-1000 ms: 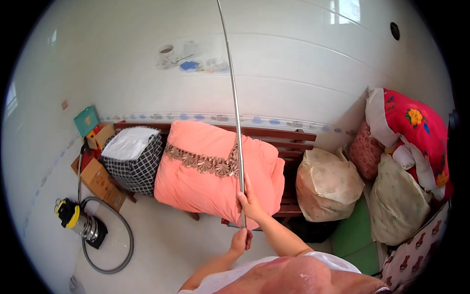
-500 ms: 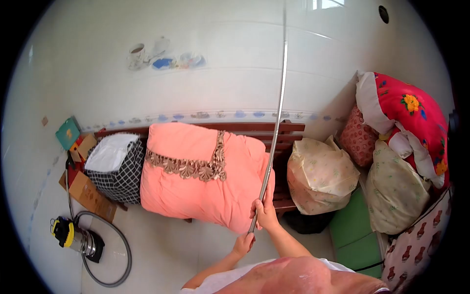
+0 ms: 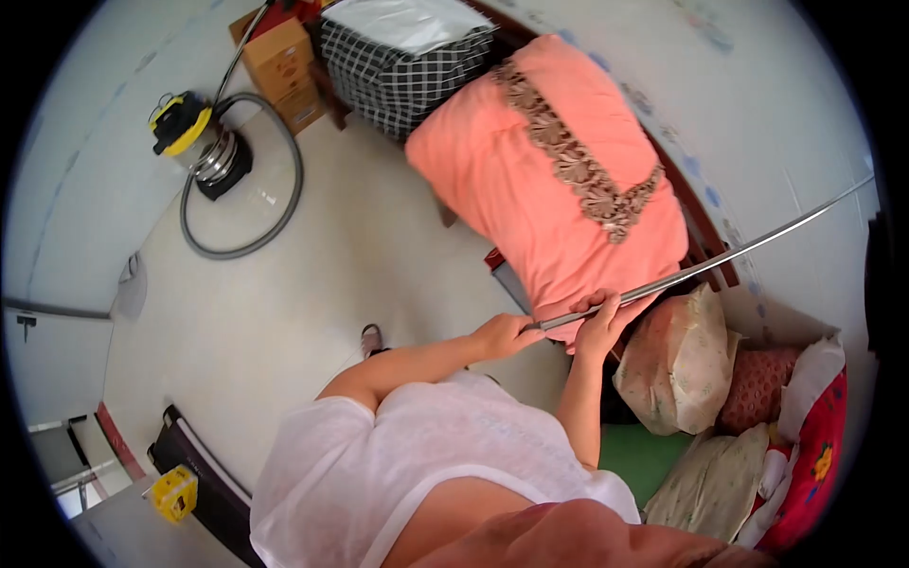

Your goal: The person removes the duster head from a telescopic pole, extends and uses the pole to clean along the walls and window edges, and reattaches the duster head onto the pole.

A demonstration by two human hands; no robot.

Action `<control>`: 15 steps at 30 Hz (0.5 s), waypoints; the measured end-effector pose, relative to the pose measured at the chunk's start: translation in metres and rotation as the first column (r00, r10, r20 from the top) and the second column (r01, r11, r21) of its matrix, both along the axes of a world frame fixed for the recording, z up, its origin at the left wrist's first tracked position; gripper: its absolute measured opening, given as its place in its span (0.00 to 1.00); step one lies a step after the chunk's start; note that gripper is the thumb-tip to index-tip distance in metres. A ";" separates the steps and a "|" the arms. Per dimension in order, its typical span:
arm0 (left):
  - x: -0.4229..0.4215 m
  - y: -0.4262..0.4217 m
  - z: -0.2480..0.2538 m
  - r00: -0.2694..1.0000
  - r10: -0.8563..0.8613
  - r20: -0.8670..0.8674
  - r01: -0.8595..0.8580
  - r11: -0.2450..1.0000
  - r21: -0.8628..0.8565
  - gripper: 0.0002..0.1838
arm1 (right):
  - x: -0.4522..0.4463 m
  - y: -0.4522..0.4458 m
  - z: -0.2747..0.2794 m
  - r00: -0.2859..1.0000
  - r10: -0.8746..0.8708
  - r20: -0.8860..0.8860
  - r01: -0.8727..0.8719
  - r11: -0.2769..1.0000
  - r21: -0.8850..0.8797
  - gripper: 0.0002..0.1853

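Observation:
A long metal pole (image 3: 739, 251) slants from the middle of the view up to the right edge. My left hand (image 3: 505, 337) is closed round its lower end. Further up the pole, my right hand (image 3: 598, 322) grips it from below, fingers partly round it. Just beyond both hands, a folded salmon-pink quilt (image 3: 568, 170) with brown lace trim lies on a dark red wooden bench (image 3: 705, 232). The far end of the pole reaches the right rim of the view, where its tip cannot be made out.
A yellow-black vacuum cleaner (image 3: 204, 142) with a grey hose (image 3: 295, 194) stands upper left beside cardboard boxes (image 3: 279, 66). A checked bag (image 3: 402, 76) sits on the bench. Wrapped bundles (image 3: 677, 360) and a red flowered quilt (image 3: 816, 464) lie lower right. A yellow object (image 3: 175, 493) is lower left.
The view has turned and tipped down, now showing more floor and my white shirt. The pole, upright in the view before, now slants to the right. Both hands still hold it.

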State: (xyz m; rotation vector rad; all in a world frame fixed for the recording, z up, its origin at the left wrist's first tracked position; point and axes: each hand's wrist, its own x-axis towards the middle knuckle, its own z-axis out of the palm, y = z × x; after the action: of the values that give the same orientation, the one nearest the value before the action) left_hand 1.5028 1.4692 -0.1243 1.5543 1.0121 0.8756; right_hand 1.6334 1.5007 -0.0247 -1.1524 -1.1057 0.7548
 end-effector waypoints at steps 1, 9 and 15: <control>-0.020 0.003 0.002 1.000 0.000 -0.023 0.000 1.000 0.017 0.19 | -0.025 0.001 0.009 1.000 0.002 -0.009 -0.002 1.000 -0.023 0.36; -0.132 0.038 0.013 1.000 0.013 -0.005 -0.013 1.000 0.000 0.20 | -0.135 0.034 0.022 0.991 0.076 -0.107 -0.082 0.995 -0.056 0.37; -0.161 0.077 0.016 0.990 0.064 0.127 -0.071 0.996 0.051 0.19 | -0.174 0.077 0.040 0.997 0.002 0.080 0.004 0.997 -0.076 0.36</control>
State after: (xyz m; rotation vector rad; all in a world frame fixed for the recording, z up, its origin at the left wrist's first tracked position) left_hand 1.3421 1.5464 -0.1081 1.4981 0.9621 1.0433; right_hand 1.4598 1.5776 0.0151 -1.2570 -1.1505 0.7612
